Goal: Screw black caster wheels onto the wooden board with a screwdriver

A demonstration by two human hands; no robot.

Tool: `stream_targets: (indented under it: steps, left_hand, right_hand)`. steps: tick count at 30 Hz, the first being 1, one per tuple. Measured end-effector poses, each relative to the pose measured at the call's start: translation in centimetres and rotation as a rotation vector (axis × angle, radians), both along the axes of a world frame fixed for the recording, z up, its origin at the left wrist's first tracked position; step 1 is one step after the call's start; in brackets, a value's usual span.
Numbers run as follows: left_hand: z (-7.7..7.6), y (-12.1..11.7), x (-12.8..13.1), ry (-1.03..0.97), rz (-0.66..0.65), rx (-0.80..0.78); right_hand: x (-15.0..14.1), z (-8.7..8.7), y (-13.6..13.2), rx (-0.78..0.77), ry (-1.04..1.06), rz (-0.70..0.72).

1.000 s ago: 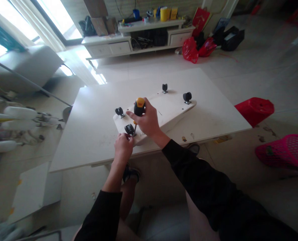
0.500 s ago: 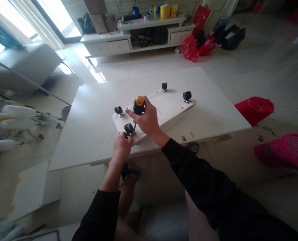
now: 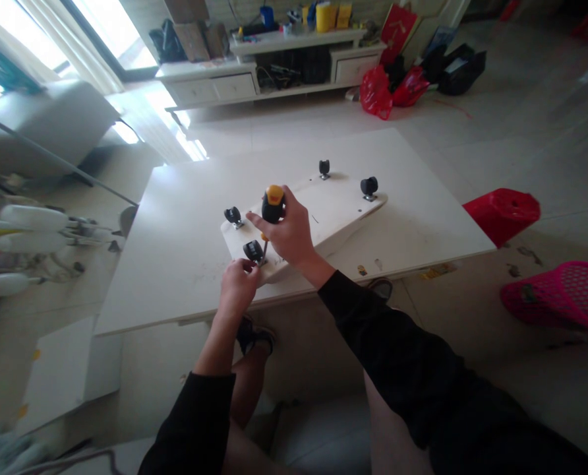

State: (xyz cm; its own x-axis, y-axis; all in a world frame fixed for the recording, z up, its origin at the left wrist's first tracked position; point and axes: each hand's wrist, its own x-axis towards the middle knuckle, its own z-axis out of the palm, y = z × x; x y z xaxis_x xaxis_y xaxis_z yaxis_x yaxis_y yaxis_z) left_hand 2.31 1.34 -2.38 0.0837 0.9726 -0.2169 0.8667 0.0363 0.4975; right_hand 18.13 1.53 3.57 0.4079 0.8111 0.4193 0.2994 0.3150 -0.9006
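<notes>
At the far left, white rods (image 3: 31,218) lie blurred at the picture's edge, and a white panel (image 3: 71,369) lies on the floor below them, beside the low white table (image 3: 185,284) that fills the middle of the view. On this table rests a smaller white board (image 3: 333,211), tilted, with a black caster at each corner: the left caster (image 3: 233,216) stands free, and the near caster (image 3: 252,251) sits at the corner closest to the person. The left hand (image 3: 238,289) comes up from below with its fingers curled and its fingertips pinched at the base of the near caster, touching it; how firmly it grips cannot be told. Just to the right, the right hand (image 3: 290,232) is wrapped around a screwdriver (image 3: 272,206) with a black and yellow handle, held nearly upright, its shaft pointing down to the board right beside the near caster. Both forearms wear black sleeves. Farther right along the board, the back caster (image 3: 324,168) and the right caster (image 3: 370,187) stand untouched, well apart from the hands. Beyond the table's right edge a red stool (image 3: 502,212) lies on the floor, and a pink basket (image 3: 561,297) sits near the right edge of the view
</notes>
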Motion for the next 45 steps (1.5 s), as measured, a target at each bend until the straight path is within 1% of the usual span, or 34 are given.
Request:
stream_targets:
  steps: [3, 7, 9, 11, 14, 16, 18, 21, 23, 28, 30, 33, 35, 40, 45]
  left_hand:
    - [-0.1, 0.0, -0.2, 0.002, -0.010, 0.021]
    - [0.0, -0.5, 0.1, 0.113, -0.062, 0.122]
    - [0.0, -0.6, 0.2, 0.133, -0.073, 0.152]
    - [0.0, -0.5, 0.1, 0.096, -0.065, 0.137]
    - [0.0, -0.2, -0.2, 0.005, -0.041, 0.073]
    - [-0.1, 0.0, -0.3, -0.015, -0.032, 0.055]
    - [-0.1, 0.0, -0.2, 0.011, -0.031, 0.069]
    - [-0.3, 0.0, 0.0, 0.050, -0.036, 0.135]
    - [-0.4, 0.0, 0.0, 0.018, -0.025, 0.136]
    - [-0.5, 0.4, -0.7, -0.138, 0.007, 0.011]
    - [-0.5, 0.4, -0.7, -0.140, 0.018, 0.016]
    - [-0.5, 0.2, -0.4, -0.095, 0.027, 0.089]
    - [-0.5, 0.1, -0.3, -0.099, 0.026, 0.105]
    - [-0.8, 0.3, -0.7, -0.168, 0.050, 0.037]
    - [-1.0, 0.3, -0.8, -0.220, 0.072, 0.025]
  right_hand:
    - [0.0, 0.0, 0.0, 0.006, -0.004, 0.003]
    - [0.0, 0.0, 0.0, -0.005, -0.008, 0.006]
    - [0.0, 0.1, 0.0, -0.005, -0.010, 0.002]
    - [0.0, 0.2, -0.1, -0.006, -0.008, 0.000]
    - [0.0, 0.4, -0.2, -0.004, -0.004, -0.001]
    - [0.0, 0.4, -0.2, 0.002, -0.007, -0.004]
    - [0.0, 0.3, -0.1, 0.004, -0.018, -0.014]
    - [0.0, 0.1, 0.0, 0.011, -0.036, -0.030]
    - [0.0, 0.1, 0.1, 0.020, -0.033, -0.042]
    - [0.1, 0.2, 0.1, 0.032, -0.039, -0.074]
    - [0.1, 0.1, 0.1, 0.038, -0.055, -0.077]
    - [0.1, -0.1, 0.3, 0.044, -0.079, -0.074]
    - [0.1, -0.3, 0.4, 0.041, -0.093, -0.074]
    - [0.1, -0.7, 0.7, 0.059, -0.114, -0.057]
    - [0.2, -1.0, 1.0, 0.090, -0.164, -0.071]
